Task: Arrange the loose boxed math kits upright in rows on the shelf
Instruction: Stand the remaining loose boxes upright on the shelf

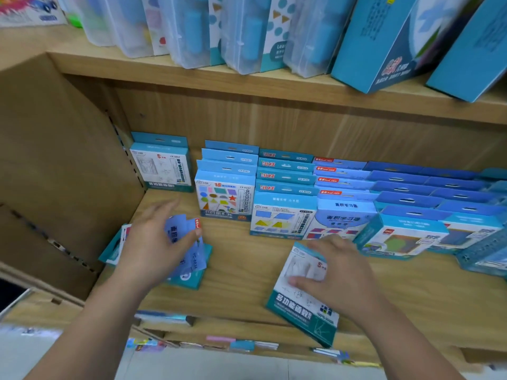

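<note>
Several rows of blue boxed math kits [285, 215] stand upright along the back of the wooden shelf [247, 259]. A single white-and-teal kit [162, 165] stands at the far left. My left hand [156, 242] grips a light-blue kit [181, 229] above a small pile of loose kits [192, 275] lying flat at the shelf's left front. My right hand [337, 272] rests on top of a white-and-teal kit [301, 305] lying flat near the front edge, fingers pressed on its upper part.
The upper shelf [247, 86] carries clear plastic cases [192, 31] and large blue boxes [384, 42] leaning over its edge. A brown side panel [55, 160] walls off the left. More items show on the shelf below [219, 344]. Bare wood lies between the two hands.
</note>
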`<state>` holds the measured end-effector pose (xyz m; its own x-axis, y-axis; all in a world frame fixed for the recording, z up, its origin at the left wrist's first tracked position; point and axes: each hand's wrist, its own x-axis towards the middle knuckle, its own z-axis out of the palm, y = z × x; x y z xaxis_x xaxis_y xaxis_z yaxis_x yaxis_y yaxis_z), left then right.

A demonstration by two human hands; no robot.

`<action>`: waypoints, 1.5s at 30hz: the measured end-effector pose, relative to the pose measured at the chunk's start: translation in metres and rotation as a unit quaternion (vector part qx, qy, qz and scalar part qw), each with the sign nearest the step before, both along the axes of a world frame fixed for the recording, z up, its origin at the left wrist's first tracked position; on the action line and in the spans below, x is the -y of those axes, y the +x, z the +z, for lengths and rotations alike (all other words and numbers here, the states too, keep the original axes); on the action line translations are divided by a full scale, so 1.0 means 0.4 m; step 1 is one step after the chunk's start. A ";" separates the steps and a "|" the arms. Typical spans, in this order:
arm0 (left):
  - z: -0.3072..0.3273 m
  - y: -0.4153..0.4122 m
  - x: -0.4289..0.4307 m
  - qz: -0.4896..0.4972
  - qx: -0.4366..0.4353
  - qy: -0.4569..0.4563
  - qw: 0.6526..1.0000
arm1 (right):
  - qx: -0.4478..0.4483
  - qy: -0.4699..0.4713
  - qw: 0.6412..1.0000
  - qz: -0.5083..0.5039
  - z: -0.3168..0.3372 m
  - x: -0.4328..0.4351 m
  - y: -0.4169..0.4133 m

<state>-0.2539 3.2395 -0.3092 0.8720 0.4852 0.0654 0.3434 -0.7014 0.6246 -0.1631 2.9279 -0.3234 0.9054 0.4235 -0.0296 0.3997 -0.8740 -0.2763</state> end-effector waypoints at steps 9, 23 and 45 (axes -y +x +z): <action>-0.049 -0.096 -0.095 -0.041 -0.220 0.102 0.969 | -0.169 -0.137 0.974 -0.067 -0.001 -0.027 0.007; -0.087 -0.126 0.030 -0.047 -0.181 0.155 0.970 | -0.135 0.005 0.991 -0.005 0.019 -0.061 0.008; -0.034 -0.171 0.013 0.070 -0.184 0.134 0.971 | -0.016 0.145 0.960 0.237 0.296 -0.247 0.091</action>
